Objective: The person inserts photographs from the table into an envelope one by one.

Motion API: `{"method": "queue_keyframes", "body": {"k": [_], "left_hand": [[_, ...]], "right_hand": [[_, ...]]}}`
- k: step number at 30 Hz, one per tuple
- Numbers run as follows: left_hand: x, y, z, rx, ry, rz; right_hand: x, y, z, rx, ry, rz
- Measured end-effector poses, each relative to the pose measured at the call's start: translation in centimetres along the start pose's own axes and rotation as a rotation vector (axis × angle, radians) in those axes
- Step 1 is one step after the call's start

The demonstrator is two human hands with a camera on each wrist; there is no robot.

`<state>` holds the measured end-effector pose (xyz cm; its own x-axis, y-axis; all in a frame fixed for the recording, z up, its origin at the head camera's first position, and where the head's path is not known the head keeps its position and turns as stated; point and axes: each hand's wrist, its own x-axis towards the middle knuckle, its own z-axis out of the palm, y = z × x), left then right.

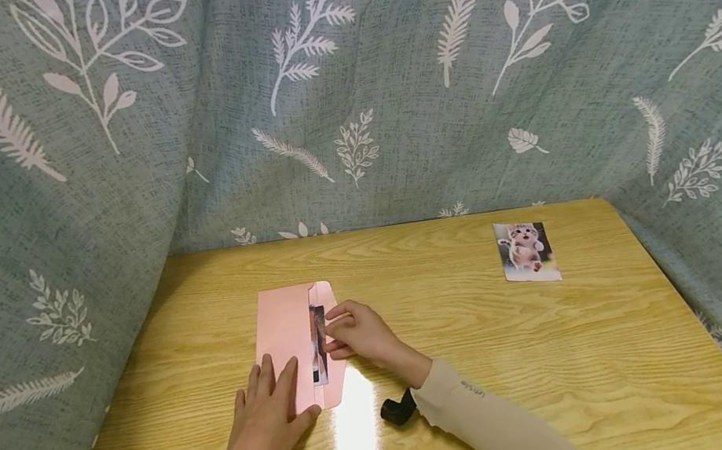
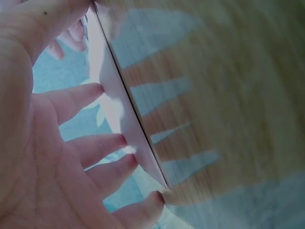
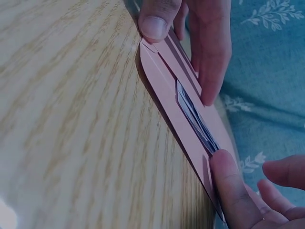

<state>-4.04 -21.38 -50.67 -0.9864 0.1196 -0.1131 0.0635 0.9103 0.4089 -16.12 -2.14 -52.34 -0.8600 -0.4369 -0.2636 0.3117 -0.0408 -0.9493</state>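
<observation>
A pink envelope lies on the table with its flap folded open to the right. Several photos stick out of its mouth; in the right wrist view the photos show as a thin stack of edges. My left hand rests on the envelope's lower left part, fingers spread, thumb near the bottom edge. In the left wrist view, fingertips touch the envelope. My right hand has its fingertips at the photos' outer edge. One straight finger touches there, the others stand off.
A kitten photo lies apart at the back right of the wooden table. A patterned blue-green cloth hangs behind and along both sides. Black wrist camera mounts sit at the wrists.
</observation>
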Motion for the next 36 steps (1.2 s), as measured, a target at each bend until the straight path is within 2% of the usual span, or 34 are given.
{"method": "queue_keyframes", "body": {"k": [14, 22, 36], "left_hand": [[0.0, 0.0, 0.0, -0.018, -0.012, -0.011], [0.1, 0.0, 0.1, -0.007, 0.009, -0.006], [0.2, 0.1, 0.0, -0.027, -0.005, -0.017]], "right_hand": [[0.1, -0.3, 0.5, 0.005, -0.005, 0.001], [0.3, -0.1, 0.8, 0.008, -0.004, -0.002], [0.6, -0.4, 1.3, -0.02, 0.032, 0.002]]}}
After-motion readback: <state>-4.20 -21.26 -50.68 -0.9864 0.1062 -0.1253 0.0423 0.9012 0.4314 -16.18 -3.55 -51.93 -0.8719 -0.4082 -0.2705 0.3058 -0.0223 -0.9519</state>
